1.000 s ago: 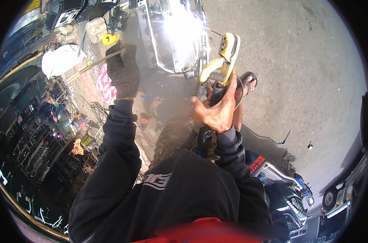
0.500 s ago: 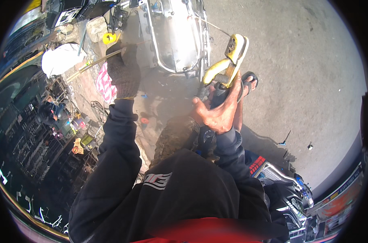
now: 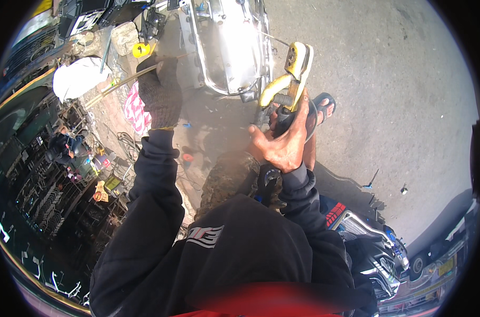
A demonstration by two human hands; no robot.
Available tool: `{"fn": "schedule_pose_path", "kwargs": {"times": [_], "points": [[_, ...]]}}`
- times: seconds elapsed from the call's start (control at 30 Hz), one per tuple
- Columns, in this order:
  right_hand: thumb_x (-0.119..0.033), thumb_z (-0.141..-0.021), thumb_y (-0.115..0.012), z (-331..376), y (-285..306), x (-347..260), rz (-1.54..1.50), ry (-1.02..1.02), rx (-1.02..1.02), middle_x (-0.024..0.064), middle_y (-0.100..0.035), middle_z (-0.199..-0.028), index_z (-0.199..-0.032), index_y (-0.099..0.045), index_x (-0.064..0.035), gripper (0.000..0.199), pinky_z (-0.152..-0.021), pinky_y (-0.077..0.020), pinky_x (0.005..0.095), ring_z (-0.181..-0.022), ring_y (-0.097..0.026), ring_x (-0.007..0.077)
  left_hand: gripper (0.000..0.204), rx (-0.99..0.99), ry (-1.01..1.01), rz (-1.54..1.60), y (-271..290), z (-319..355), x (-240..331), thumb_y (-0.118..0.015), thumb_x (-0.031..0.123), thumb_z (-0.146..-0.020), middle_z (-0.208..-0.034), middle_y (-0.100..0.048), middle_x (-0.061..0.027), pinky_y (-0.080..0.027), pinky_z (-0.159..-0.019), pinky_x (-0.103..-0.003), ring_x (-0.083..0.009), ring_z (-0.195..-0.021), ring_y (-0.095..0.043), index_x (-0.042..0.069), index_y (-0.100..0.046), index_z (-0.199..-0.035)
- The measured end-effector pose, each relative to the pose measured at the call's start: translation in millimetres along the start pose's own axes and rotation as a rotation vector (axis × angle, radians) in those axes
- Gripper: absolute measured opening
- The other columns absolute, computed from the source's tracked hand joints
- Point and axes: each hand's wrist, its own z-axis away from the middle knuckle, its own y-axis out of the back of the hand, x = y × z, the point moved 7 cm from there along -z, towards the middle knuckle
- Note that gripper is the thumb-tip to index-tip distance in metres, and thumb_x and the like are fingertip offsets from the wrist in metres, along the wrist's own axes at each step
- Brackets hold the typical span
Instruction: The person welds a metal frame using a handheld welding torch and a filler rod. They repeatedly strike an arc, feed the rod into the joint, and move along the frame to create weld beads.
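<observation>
My right hand (image 3: 286, 145), bare, is closed round the black handle of a yellow electrode holder (image 3: 299, 59). A thin welding rod (image 3: 274, 38) runs from the holder's jaws to the right side of a shiny metal panel with a tubular frame (image 3: 211, 79). Glare hides where the rod's tip meets it. My left hand (image 3: 160, 98), in a dark knitted glove, is closed round several thin brass-coloured rods (image 3: 113, 90). These stick out to the left, beside the panel. Its fingertips are hard to make out in the dark glove.
At the left lie a white sack (image 3: 78, 79), a pink striped cloth (image 3: 137, 111), a yellow round object (image 3: 140, 50) and a stone block (image 3: 125, 38). Metal racks fill the far left. A sandalled foot (image 3: 324, 108) stands on the concrete. Metal parts (image 3: 377, 259) lie at the lower right.
My right hand and the electrode holder have shifted slightly left, and the rod with them. My left hand has barely moved. At the lower right edge, a colourful vehicle-like shape looks different.
</observation>
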Motion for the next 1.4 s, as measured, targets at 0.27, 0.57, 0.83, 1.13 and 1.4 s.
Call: {"fn": "schedule_pose_path", "kwargs": {"times": [0.27, 0.57, 0.83, 1.13, 1.4], "points": [[-0.015, -0.064, -0.089, 24.3, 5.6, -1.7, -0.330, -0.029, 0.079, 0.0236, -0.046, -0.146, -0.162, -0.007, 0.0055, 0.129, -0.109, -0.0451, 0.0413, -0.130, -0.053, 0.0311, 0.028, -0.011, 0.036, 0.001, 0.5, -2.9, -0.9, -0.071, 0.012, -0.099, -0.103, -0.071, -0.0139, -0.059, -0.082, -0.030, -0.0191, -0.094, -0.073, 0.000, -0.056, -0.119], [-0.013, -0.072, -0.086, 67.4, 36.8, -19.6, -0.260, 0.015, -0.027, 0.0240, -0.042, -0.155, -0.163, -0.007, 0.0016, 0.121, -0.116, -0.0398, 0.0436, -0.142, -0.046, 0.0312, 0.029, -0.087, 0.053, -0.018, -0.5, -13.9, 14.8, -0.066, 0.029, -0.098, -0.097, -0.070, -0.0124, -0.052, -0.085, -0.040, -0.0258, -0.091, -0.067, 0.003, -0.064, -0.111], [-0.004, -0.068, -0.086, 87.9, 33.5, -28.7, -0.305, 0.005, -0.038, 0.0214, -0.045, -0.154, -0.163, -0.004, 0.0021, 0.125, -0.116, -0.0413, 0.0408, -0.138, -0.050, 0.0297, 0.034, -0.109, 0.050, 0.129, -2.2, -26.6, 19.1, -0.069, 0.031, -0.095, -0.096, -0.071, -0.0116, -0.052, -0.082, -0.039, -0.0237, -0.088, -0.067, 0.002, -0.064, -0.111], [-0.007, -0.071, -0.089, 120.3, -4.6, -15.4, -0.207, 0.059, 0.216, 0.0192, -0.055, -0.141, -0.163, -0.006, 0.0027, 0.124, -0.102, -0.0504, 0.0376, -0.124, -0.058, 0.0264, 0.030, -0.323, -0.303, -0.176, -19.3, -55.3, 22.9, -0.062, 0.033, -0.096, -0.102, -0.073, -0.0169, -0.054, -0.084, -0.046, -0.0376, -0.093, -0.070, 0.010, -0.067, -0.114], [-0.010, -0.068, -0.089, 137.8, -52.6, 8.9, -0.359, 0.040, 0.368, 0.0205, -0.051, -0.142, -0.163, -0.011, 0.0028, 0.123, -0.102, -0.0507, 0.0408, -0.125, -0.056, 0.0282, 0.030, -0.382, -0.428, -0.119, -14.6, -59.5, 41.9, -0.070, 0.032, -0.097, -0.082, -0.067, -0.0070, -0.051, -0.069, -0.035, -0.0158, -0.072, -0.061, 0.004, -0.066, -0.107]]}}
